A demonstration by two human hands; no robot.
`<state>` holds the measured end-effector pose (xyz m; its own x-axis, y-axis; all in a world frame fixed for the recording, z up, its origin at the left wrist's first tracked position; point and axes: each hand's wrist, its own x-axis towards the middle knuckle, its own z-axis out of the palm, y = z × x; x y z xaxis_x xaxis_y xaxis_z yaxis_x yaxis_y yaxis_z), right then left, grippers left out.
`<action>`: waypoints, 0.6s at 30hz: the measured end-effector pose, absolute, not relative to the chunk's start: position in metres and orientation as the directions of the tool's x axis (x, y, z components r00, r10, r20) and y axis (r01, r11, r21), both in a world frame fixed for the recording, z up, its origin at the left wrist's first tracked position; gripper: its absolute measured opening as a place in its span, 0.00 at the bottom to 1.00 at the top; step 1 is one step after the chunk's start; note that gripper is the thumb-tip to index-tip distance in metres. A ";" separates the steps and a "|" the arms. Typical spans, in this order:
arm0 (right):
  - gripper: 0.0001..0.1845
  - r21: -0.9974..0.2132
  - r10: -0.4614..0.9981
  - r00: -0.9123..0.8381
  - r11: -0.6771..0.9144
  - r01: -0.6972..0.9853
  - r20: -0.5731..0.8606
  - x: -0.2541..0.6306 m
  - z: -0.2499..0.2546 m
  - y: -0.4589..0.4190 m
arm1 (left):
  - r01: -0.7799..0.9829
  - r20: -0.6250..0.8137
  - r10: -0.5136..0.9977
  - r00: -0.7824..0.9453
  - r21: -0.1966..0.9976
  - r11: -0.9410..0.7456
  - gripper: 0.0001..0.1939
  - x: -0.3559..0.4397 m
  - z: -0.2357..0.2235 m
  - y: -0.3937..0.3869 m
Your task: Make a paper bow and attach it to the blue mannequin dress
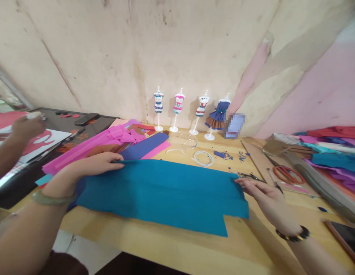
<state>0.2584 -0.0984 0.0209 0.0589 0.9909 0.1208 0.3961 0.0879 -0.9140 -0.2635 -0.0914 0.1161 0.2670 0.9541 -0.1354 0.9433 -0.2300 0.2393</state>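
Pale stained wall (94, 57) behind, wooden table (166, 244) in front of it. Teal sheet (166, 191) lies across the table's near side between both hands, stepped cut at its lower right corner. Folded coloured stack (337, 160) at far right. Magenta sheets (99, 141) at left, beyond the left hand; blue strip (148, 145) beside them. Left hand (101, 163) at the teal sheet's upper left edge: thumb and index nearly together, slight gap, can't tell if the edge is pinched. Right hand (263, 196) has thumb and index closed on the upper right corner. Another person's hand (29, 126) over the red-and-white work far left. Four small mannequins (158, 103) along the wall, rightmost in a blue-and-brown dress (219, 116). Phone (347, 240) at the right edge, dark screen. Bluish rectangle (235, 126) by the dress is pixelated, any text unreadable. White ring (194, 158) beyond the teal sheet, scissors (253, 176) near the right hand, dark blue scraps (220, 154) between.
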 end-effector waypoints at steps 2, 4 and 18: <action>0.24 -0.869 0.979 0.014 0.172 0.465 0.201 0.250 0.019 -0.086 | 0.935 -0.218 0.928 0.303 0.257 -0.245 0.21 -0.263 0.106 -0.070; 0.24 -0.831 0.966 -0.036 0.239 0.503 0.256 0.242 0.015 -0.075 | 0.953 -0.188 0.945 0.269 0.193 -0.233 0.19 -0.262 0.093 -0.052; 0.17 -0.459 0.817 -0.316 0.543 0.703 0.483 0.243 -0.021 -0.078 | 0.941 0.239 0.912 0.333 -0.016 -0.339 0.24 -0.163 0.017 -0.075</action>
